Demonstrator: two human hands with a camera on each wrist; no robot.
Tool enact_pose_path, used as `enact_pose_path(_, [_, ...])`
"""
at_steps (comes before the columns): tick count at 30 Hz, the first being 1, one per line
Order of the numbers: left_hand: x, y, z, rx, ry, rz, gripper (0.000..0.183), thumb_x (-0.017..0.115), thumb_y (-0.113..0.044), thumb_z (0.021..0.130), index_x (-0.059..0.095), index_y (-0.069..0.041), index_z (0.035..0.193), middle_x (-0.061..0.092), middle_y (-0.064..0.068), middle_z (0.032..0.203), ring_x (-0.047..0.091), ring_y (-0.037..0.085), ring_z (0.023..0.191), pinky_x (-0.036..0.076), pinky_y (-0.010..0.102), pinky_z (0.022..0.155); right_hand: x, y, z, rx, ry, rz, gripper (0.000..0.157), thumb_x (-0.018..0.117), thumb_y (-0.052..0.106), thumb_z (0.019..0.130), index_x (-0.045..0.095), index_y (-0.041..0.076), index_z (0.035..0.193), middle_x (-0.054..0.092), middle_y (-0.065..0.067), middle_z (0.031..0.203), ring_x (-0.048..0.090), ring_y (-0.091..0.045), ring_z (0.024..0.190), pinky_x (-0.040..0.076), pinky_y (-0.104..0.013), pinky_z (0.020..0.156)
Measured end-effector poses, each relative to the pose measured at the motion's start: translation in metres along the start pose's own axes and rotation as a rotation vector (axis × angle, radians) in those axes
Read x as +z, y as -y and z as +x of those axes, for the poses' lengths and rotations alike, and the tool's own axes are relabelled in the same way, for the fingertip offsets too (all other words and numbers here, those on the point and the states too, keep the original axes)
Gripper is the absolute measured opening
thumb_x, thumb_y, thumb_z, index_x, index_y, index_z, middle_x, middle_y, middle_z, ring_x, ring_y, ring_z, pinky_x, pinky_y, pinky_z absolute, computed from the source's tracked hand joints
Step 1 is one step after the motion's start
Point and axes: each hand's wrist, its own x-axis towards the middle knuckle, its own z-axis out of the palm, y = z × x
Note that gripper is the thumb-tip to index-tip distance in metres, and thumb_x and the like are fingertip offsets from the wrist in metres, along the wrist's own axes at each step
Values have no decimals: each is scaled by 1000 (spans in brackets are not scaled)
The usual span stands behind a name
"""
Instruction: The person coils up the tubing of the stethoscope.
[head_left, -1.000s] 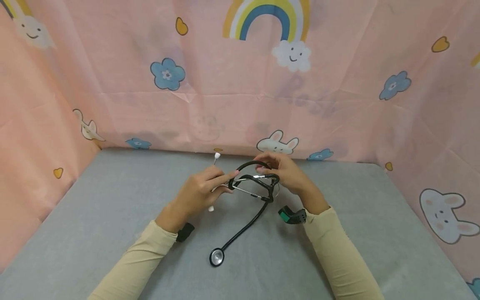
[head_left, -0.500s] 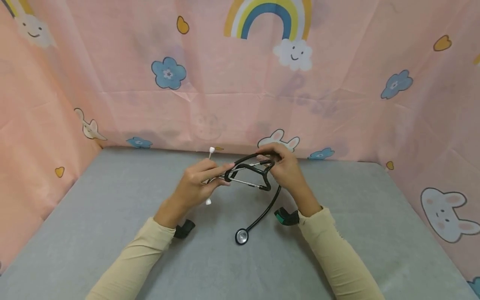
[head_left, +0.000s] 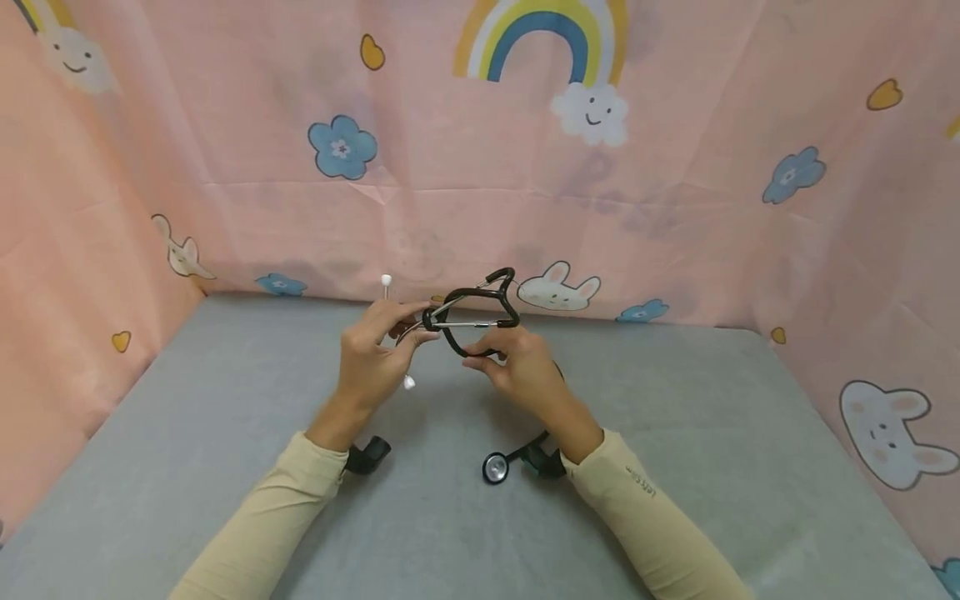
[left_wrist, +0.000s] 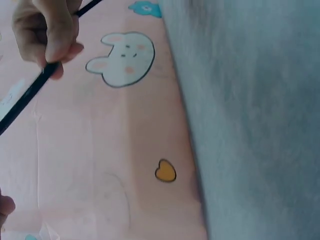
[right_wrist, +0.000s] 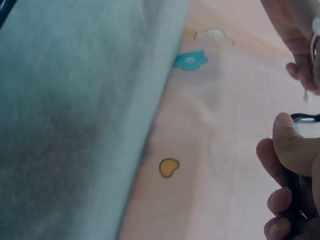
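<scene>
A black stethoscope (head_left: pixel 480 292) with metal ear tubes and white eartips is held up over the table between both hands. My left hand (head_left: pixel 371 354) pinches the ear tubes where a loop of black tubing wraps them; one white eartip (head_left: pixel 386 281) sticks up above that hand, the other shows below it. My right hand (head_left: pixel 525 371) grips the black tubing (left_wrist: pixel 32 90) between thumb and fingers, seen in the left wrist view. The round chestpiece (head_left: pixel 496 468) hangs low by the right wrist, and part of its tube is hidden behind the right forearm.
A grey cloth-covered table (head_left: pixel 300 533) lies under the hands. Behind and at both sides stands a pink curtain (head_left: pixel 465 217) printed with rainbows, flowers and rabbits. Dark camera mounts (head_left: pixel 369 456) sit at the wrists.
My right hand has come down and toward the left hand, from the top of the tubing loop to its lower side. The ear tubes have risen and shifted left; the chestpiece has swung right.
</scene>
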Motion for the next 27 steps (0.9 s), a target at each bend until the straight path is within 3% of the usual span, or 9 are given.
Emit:
enact_pose_path(9, [-4,4,2,-39,-71,109,27,87,-6,71,76,0,94,69,13,79,58,21,69,47,23,64,4,21,-2,-80,24,-30,13,83,20,81,79,12,90,76,0,85,58,-15,72,48,-26,64])
enact_pose_path(14, [-2,6,-2,25,-85,155,22,86,-1,70,77,4,90,66,13,77,58,24,68,47,27,58,7,37,-4,-84,81,-98,12,81,22,83,75,13,89,74,1,86,61,-13,78,51,-26,67])
enact_pose_path(20, [0,8,-5,161,-20,204,16,85,1,70,78,5,84,62,13,74,57,25,67,50,29,58,-1,49,-6,-34,148,-154,11,80,23,86,73,15,91,73,5,87,58,-10,79,49,-23,66])
enact_pose_path(27, [3,10,-7,221,106,241,14,85,-1,72,78,3,84,60,9,74,55,19,64,49,25,55,-19,47,-4,-14,146,-179,12,79,19,86,72,13,94,72,3,90,60,-14,85,51,-27,70])
